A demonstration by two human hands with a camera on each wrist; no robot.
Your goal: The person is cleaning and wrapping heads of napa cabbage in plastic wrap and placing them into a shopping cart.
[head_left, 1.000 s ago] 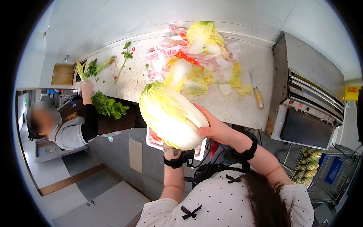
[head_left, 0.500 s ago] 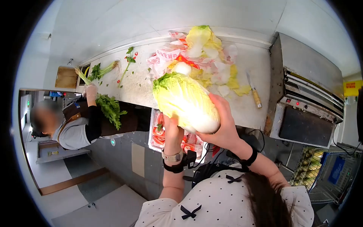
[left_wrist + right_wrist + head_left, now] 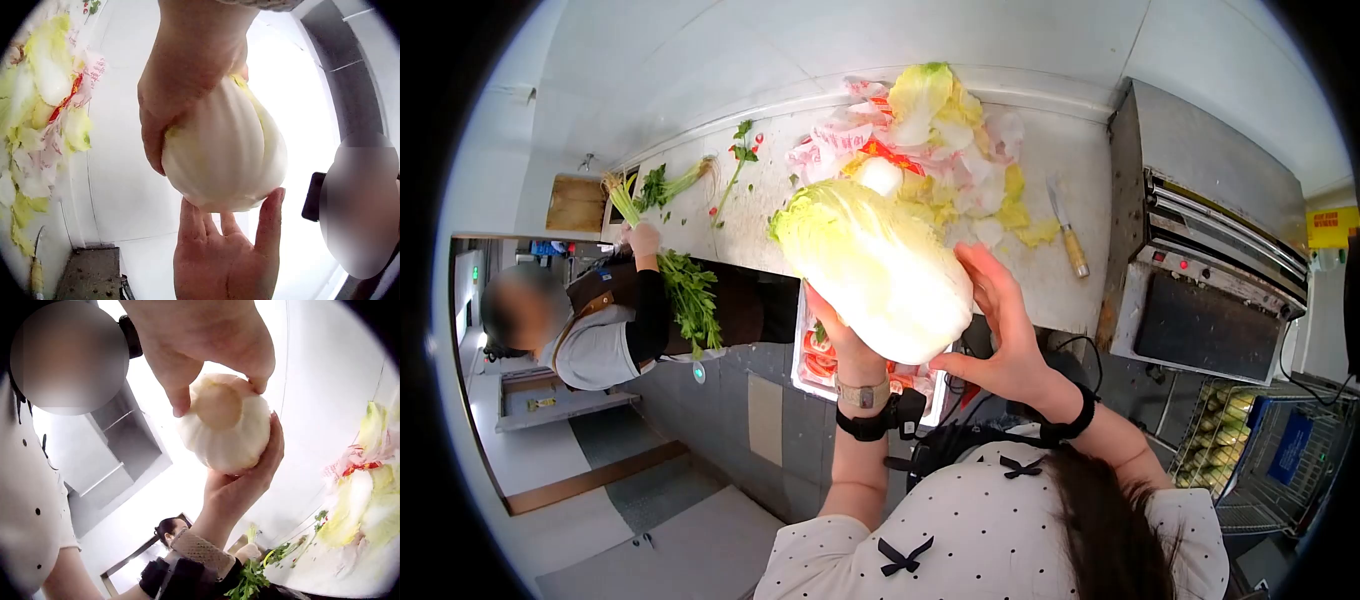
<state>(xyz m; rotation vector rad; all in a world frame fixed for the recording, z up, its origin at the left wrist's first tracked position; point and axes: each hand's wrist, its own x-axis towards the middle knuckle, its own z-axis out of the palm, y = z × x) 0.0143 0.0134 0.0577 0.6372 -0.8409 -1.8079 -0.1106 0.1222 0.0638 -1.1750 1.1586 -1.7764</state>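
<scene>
A big pale napa cabbage [image 3: 890, 275] is held up in front of the body, over the near edge of the counter. My left hand [image 3: 847, 335] grips it from the side and underneath, its fingers partly hidden by the cabbage; the left wrist view shows this hand [image 3: 187, 94] curved round the white stalks. At the cut base end my right hand [image 3: 1010, 345] is spread, with thumb and fingers apart. In the left wrist view the right hand's palm [image 3: 225, 265] faces the base, fingertips right at it. The round cut base [image 3: 219, 406] shows in the right wrist view.
Loose cabbage leaves [image 3: 930, 100] and printed plastic wrap [image 3: 835, 150] cover the back of the counter [image 3: 770, 220]. A wooden-handled knife [image 3: 1072, 245] lies right of them, beside a metal machine [image 3: 1200, 230]. Another person [image 3: 615, 320] holds celery at left. Below stands a box of red packages [image 3: 810, 375].
The cabbage has turned and shifted in the hands, its base now tilted toward the right hand. The right hand has loosened from gripping the cabbage to spread fingers at its base.
</scene>
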